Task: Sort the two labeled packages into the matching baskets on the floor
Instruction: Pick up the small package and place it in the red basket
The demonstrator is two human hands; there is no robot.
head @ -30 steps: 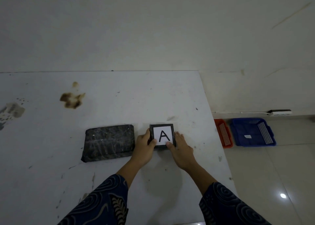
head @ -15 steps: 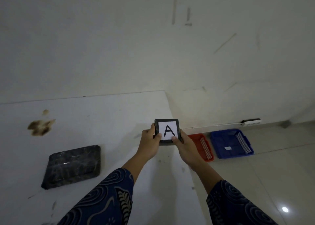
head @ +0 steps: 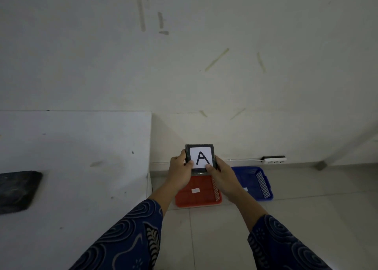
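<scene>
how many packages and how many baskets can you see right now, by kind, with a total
Packages: 2, the A package held in both hands (left hand, right hand) and the dark package on the table.
Baskets: 2, the red basket and the blue basket, both on the floor.
Total: 4

The small package labelled A [head: 201,157], formerly resting on the table [head: 81,147], is now lifted clear of it. The left hand [head: 180,172] and right hand [head: 222,174] hold it above the red basket [head: 197,196].
</scene>
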